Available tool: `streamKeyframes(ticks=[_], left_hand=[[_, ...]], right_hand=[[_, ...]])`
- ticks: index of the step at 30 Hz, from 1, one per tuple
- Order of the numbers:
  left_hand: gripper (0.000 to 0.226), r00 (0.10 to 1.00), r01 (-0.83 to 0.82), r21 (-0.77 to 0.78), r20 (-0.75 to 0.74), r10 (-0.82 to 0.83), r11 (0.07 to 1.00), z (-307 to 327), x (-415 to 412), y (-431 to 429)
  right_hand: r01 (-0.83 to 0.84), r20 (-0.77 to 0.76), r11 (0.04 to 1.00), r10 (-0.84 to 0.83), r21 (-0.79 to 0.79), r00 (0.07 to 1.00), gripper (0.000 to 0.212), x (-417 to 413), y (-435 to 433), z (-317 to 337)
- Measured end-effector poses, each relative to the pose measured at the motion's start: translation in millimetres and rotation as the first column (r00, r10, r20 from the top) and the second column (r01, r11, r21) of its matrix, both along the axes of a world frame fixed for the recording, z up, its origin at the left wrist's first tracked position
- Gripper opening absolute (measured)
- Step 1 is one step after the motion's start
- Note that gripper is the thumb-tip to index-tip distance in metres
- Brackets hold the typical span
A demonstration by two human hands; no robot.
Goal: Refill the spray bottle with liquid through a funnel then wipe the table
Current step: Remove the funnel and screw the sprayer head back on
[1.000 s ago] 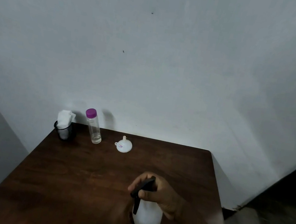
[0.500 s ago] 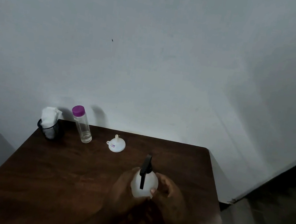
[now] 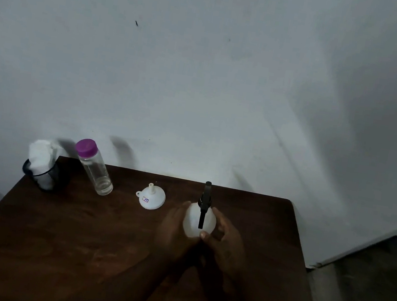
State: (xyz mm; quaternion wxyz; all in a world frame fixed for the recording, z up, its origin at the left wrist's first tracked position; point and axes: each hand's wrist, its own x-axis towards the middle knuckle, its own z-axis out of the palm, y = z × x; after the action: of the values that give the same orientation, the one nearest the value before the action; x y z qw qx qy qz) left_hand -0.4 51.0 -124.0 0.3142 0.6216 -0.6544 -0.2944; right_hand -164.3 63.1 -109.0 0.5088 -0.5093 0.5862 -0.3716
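A white spray bottle [image 3: 193,220] with a black trigger head stands upright on the dark wooden table [image 3: 75,240], right of centre. My left hand [image 3: 172,226] cups its left side and my right hand [image 3: 224,234] wraps its right side, thumb on the front. Left of it, a white funnel [image 3: 151,197] lies upside down with its spout up. Further left stands a clear bottle [image 3: 94,168] with a purple cap, a little liquid at its bottom. A black cup [image 3: 44,176] in the far left corner holds white tissue.
The table stands against a plain grey wall. Its right edge drops to a darker floor [image 3: 364,291]. The near half of the tabletop shows only my forearms.
The spray bottle went from being carried low in my right hand to standing upright further back on the table, now held from both sides. The view shifted slightly.
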Motion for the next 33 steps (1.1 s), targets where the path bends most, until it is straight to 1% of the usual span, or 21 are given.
streamKeyframes(ticks=[4,8,10,14,18,20,22,23,26,27,28,29,30,31,33], left_hand=[[0.096,1.000,-0.010,0.044,0.001,0.010,0.999,-10,-3,-27],[0.087,1.000,0.009,0.029,-0.014,-0.008,1.000,-27,-4,-49],[0.090,1.000,-0.021,-0.002,0.010,0.021,1.000,-28,-6,-57],[0.094,0.999,-0.038,-0.043,0.003,0.038,0.998,-33,-10,-67],[0.090,1.000,0.012,-0.069,0.016,-0.011,0.998,-40,-8,-79],[0.088,1.000,0.003,-0.070,0.018,-0.002,0.998,-42,-7,-82],[0.084,1.000,-0.012,-0.062,-0.021,0.011,0.998,-45,-8,-83],[0.082,0.999,-0.029,-0.082,-0.035,0.026,0.996,-47,-10,-83],[0.079,0.999,-0.027,-0.081,-0.032,0.025,0.996,-40,-14,-79],[0.078,0.998,-0.047,-0.063,-0.046,0.044,0.997,-57,-14,-84],[0.075,0.998,-0.039,-0.022,-0.041,0.038,0.999,-72,-12,-89],[0.070,0.997,-0.029,0.011,-0.068,0.030,1.000,-99,-9,-99],[0.069,0.998,-0.030,0.040,-0.054,0.032,0.999,-112,-9,-105],[0.073,0.996,-0.049,0.063,-0.065,0.053,0.997,-113,-9,-105],[0.094,0.996,-0.090,0.028,-0.017,0.090,0.996,-94,-8,-92]], right_hand=[[-0.008,-0.001,1.000,0.008,0.000,1.000,0.067,-1,-30,-13],[-0.027,-0.047,0.999,0.025,-0.037,0.999,0.068,-2,-53,-30],[-0.009,-0.055,0.999,0.007,-0.035,0.998,0.070,-1,-61,-34],[-0.008,-0.098,0.998,0.002,-0.063,0.995,0.073,-2,-74,-41],[-0.020,-0.093,0.998,0.013,-0.066,0.996,0.073,-2,-87,-50],[-0.007,-0.108,0.997,-0.001,-0.078,0.994,0.072,-1,-90,-52],[0.011,-0.116,0.998,-0.018,-0.066,0.993,0.071,-3,-91,-56],[0.011,-0.118,0.998,-0.018,-0.059,0.993,0.070,-3,-90,-57],[0.014,-0.084,0.998,-0.019,-0.062,0.996,0.066,-4,-89,-60],[0.011,-0.068,0.998,-0.016,-0.068,0.998,0.066,-4,-88,-60],[0.003,-0.063,0.998,-0.007,-0.067,0.998,0.066,-4,-88,-59],[-0.009,-0.062,0.998,0.005,-0.060,0.998,0.067,-3,-89,-59],[-0.018,-0.053,0.998,0.015,-0.055,0.999,0.071,-4,-88,-59],[-0.022,-0.034,0.999,0.021,-0.039,0.999,0.076,-5,-86,-60],[-0.006,-0.002,1.000,0.006,0.015,1.000,0.087,-4,-77,-56]])
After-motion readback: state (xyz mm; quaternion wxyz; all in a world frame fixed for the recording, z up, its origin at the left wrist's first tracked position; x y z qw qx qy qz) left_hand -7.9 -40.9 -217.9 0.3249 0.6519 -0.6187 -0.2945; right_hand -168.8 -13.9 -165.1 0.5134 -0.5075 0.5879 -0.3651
